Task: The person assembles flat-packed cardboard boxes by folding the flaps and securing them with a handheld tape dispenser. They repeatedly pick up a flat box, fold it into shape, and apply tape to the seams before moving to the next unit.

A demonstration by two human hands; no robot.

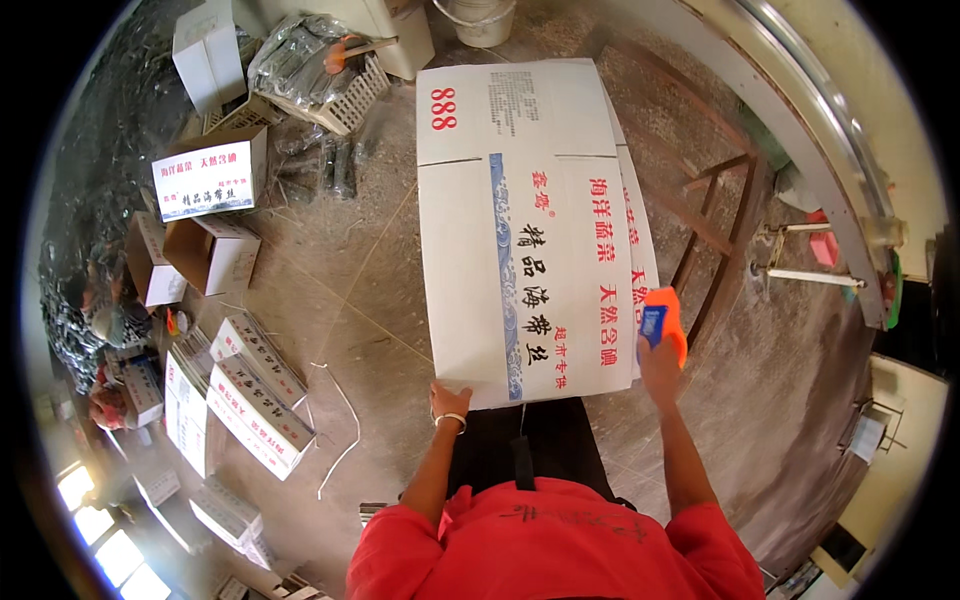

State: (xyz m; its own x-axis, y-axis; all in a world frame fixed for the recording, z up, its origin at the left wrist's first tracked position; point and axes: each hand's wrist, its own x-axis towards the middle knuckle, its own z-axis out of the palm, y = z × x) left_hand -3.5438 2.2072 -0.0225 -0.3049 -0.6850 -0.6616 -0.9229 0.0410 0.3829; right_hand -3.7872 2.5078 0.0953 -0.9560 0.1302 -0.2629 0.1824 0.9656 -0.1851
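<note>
The person's right hand [660, 362] has its grip closed on an orange hand tool with a blue label [668, 322], beside the near right edge of a large, white, printed cardboard carton piece [462, 280]. This piece lies in the middle, with a second white cardboard layer [643, 240] showing at its right. The left hand [450, 402] touches its near left corner; I cannot tell if this grip pinches or only rests.

In my opinion, the layers could slide apart if only that corner is steadied, and the tool could scrape or dent the cardboard edge if it comes too close.

At far left, a cream plastic lattice crate [352, 108] is filled with dark packs in clear plastic [300, 62]. Nearer, a white carton with brown inside [232, 262] stands open; its bottom I cannot see.
</note>
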